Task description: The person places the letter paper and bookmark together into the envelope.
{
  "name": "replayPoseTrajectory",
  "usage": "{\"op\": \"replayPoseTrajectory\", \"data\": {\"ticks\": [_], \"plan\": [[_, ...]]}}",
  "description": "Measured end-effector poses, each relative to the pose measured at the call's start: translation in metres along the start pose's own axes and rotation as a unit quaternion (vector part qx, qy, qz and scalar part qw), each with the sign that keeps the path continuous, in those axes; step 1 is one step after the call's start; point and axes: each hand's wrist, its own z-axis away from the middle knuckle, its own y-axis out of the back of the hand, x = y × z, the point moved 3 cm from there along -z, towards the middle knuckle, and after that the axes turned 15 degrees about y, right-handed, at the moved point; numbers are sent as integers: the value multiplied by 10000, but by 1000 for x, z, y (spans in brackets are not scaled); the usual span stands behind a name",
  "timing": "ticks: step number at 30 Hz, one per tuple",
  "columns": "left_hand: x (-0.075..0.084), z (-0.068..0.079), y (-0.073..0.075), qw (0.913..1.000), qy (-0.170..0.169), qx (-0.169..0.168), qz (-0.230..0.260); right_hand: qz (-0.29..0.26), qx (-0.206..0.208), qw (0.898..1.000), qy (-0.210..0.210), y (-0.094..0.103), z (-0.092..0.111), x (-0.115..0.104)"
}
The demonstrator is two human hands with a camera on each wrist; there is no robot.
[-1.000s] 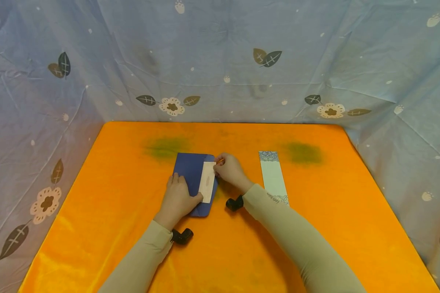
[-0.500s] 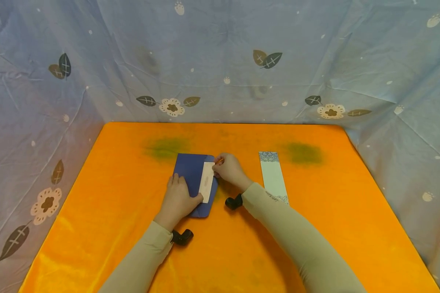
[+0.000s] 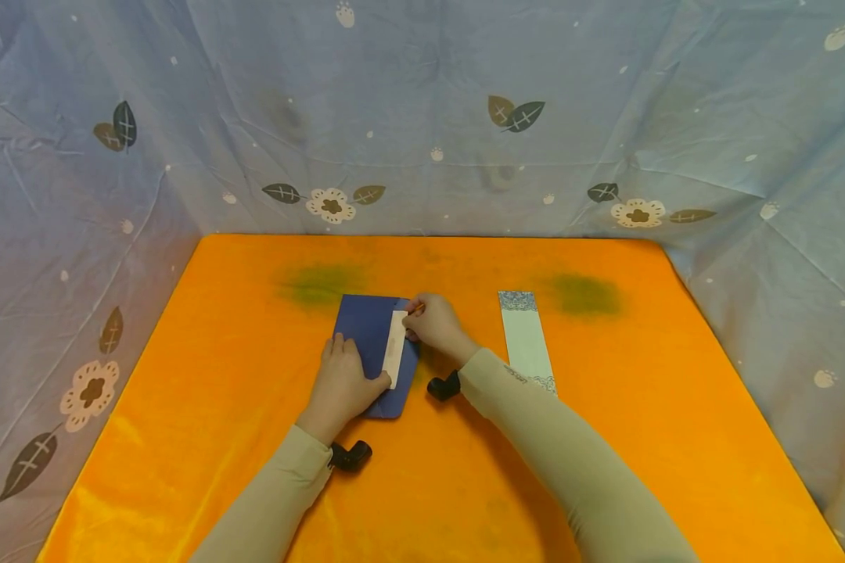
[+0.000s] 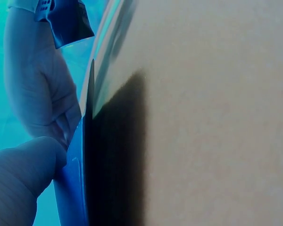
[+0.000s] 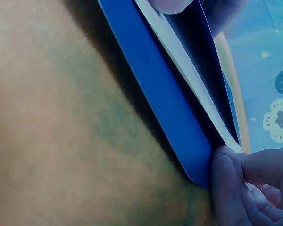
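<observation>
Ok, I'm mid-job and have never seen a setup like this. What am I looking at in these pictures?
There is no machine: a person is working with a bare left hand and right hand. The wide picture comes from a camera on the head, looking forward and down; the two close ones come from a camera on each wrist. On the orange cloth lies what looks like a blue envelope, with a pale slip at its right side. The left hand rests on the envelope, reaching the slip's near end. The right hand has the slip's far corner in its grip. Farther right lies a separate patterned strip.
</observation>
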Motion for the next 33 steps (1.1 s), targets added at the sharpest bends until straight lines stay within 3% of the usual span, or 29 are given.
{"op": "replayPoseTrajectory", "data": {"ticks": [33], "plan": [[-1,0,0,10000,21,-54,36,-131,3,9999,32,-10,-4,-4]]}}
